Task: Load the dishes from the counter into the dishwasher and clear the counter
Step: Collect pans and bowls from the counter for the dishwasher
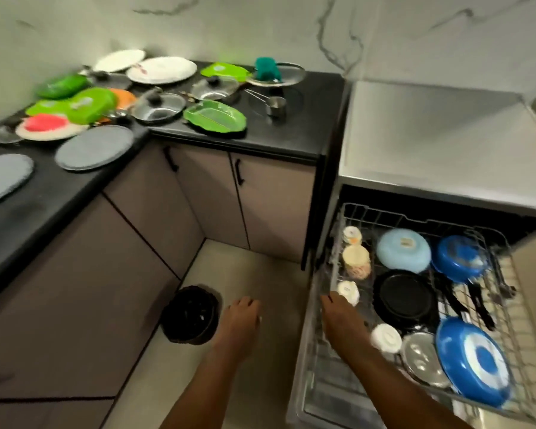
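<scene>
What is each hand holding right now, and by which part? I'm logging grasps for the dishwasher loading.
Left hand holds nothing; it hangs over the floor. Right hand reaches to the rack beside a small white cup; any grip there cannot be told.

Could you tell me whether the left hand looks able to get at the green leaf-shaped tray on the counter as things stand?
Probably yes: the left hand hangs free and holds nothing, and the green leaf-shaped tray lies uncovered near the counter's front edge.
</scene>
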The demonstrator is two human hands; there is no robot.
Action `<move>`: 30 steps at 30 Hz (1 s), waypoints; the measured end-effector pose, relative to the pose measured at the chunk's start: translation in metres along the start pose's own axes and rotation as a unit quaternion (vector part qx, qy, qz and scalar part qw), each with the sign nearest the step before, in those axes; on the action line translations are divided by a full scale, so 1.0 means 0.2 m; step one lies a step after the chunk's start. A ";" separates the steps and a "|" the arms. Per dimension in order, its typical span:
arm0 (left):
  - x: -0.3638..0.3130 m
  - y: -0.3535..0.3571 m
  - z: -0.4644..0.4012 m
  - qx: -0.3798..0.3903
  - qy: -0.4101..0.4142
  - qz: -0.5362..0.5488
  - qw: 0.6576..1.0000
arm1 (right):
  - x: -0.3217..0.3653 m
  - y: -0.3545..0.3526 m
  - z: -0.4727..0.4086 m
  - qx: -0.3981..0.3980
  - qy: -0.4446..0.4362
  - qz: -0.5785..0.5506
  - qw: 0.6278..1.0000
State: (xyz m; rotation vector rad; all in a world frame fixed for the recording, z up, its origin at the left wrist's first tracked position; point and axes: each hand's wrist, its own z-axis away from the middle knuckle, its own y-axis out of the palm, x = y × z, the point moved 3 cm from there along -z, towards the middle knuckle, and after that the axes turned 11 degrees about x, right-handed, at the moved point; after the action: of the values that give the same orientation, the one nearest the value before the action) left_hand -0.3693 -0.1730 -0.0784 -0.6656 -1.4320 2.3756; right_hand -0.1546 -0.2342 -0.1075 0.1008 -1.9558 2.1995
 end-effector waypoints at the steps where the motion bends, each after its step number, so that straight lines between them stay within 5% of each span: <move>1: 0.06 -0.02 0.02 -0.003 -0.016 0.000 1.000 | 0.05 0.01 -0.03 0.003 -0.010 -0.011 1.000; 10: 0.56 -0.30 -0.01 -0.043 -0.083 0.014 0.995 | 0.41 0.02 -0.56 0.015 -0.046 -0.036 0.998; 16: 0.75 -0.61 -0.36 -0.070 -0.085 0.019 0.994 | 0.48 -0.24 -1.03 -0.064 -0.032 -0.106 0.992; 25: 0.54 -1.31 -1.33 -0.116 0.015 0.029 0.993 | 0.20 -0.79 -1.92 -0.197 0.014 -0.190 0.962; 30: 0.36 -1.50 -1.73 -0.104 0.091 0.020 0.990 | 0.02 -0.94 -2.24 -0.188 0.047 -0.193 0.962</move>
State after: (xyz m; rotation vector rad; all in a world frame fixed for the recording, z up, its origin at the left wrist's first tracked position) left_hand -0.2463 0.2600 0.0311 -0.9438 -1.6120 2.1469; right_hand -0.0870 0.2288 0.0219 0.2874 -2.0536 1.5411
